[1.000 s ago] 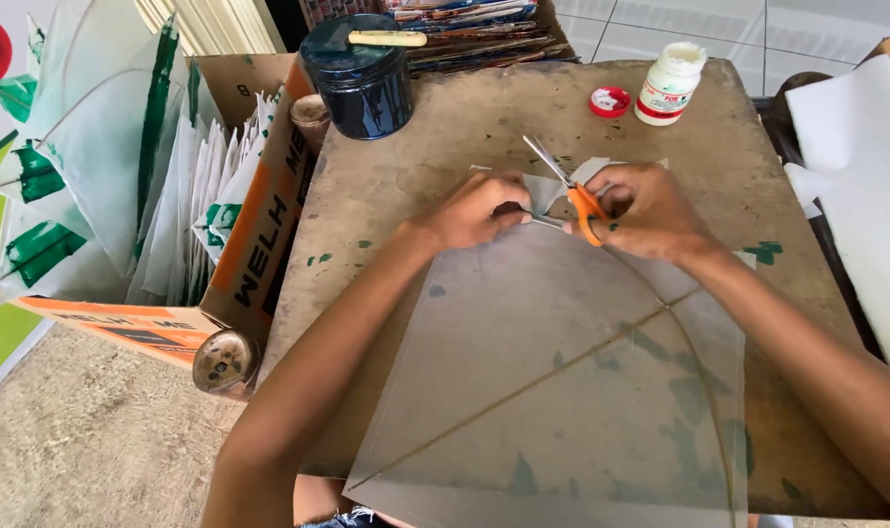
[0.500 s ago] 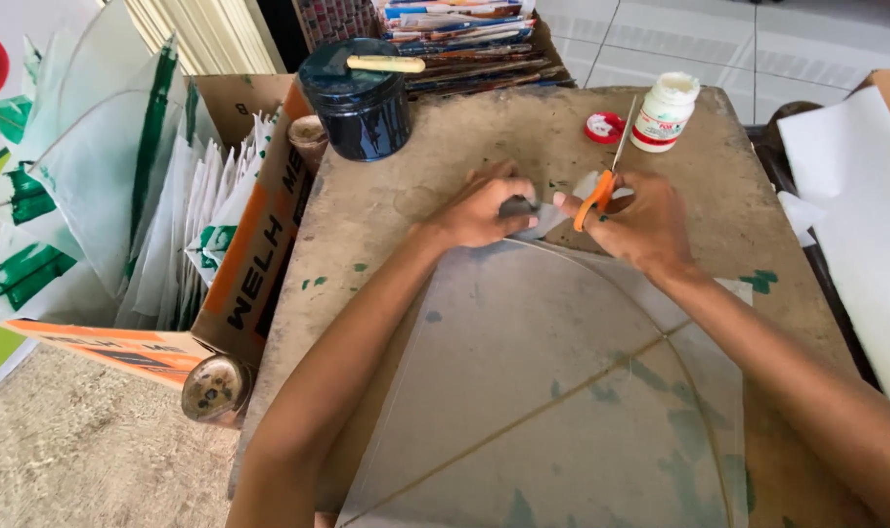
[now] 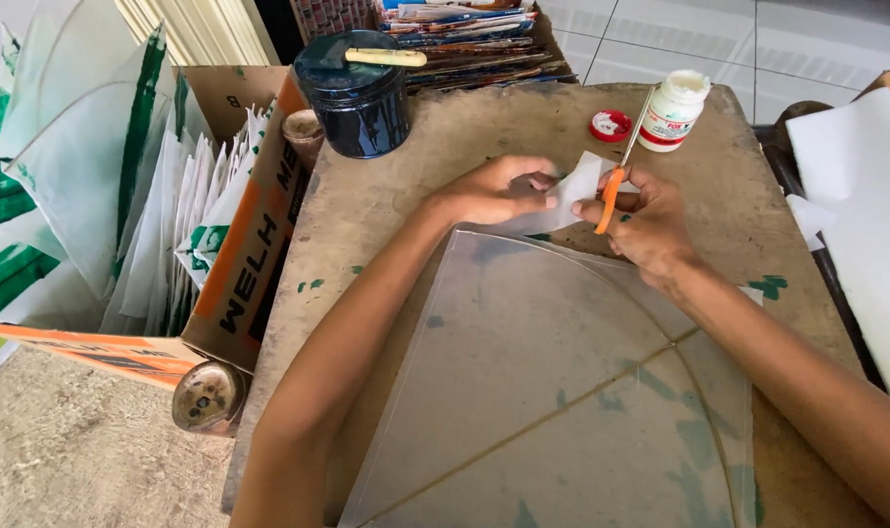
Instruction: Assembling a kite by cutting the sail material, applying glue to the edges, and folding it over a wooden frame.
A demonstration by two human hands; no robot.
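Both hands meet at upper centre: left hand [image 3: 492, 189] pinches the translucent kite paper's [image 3: 574, 184] corner, right hand [image 3: 648, 217] grips the orange-handled scissors [image 3: 616, 171]. Best keep that corner taut and snip slowly, blades clear of the fingertips

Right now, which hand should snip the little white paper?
Likely the right hand: its fingers already hold the orange-handled scissors beside the paper piece, which the left hand pinches.

1. Two hands: left hand [image 3: 494, 191], right hand [image 3: 650, 220].
2. One pair of orange-handled scissors [image 3: 616, 176].
3. One translucent kite [image 3: 562, 391].
4. One white glue bottle [image 3: 672, 110], one red cap [image 3: 610, 125].
5. One dark blue tin [image 3: 355, 93].
6. One cardboard box [image 3: 249, 254].
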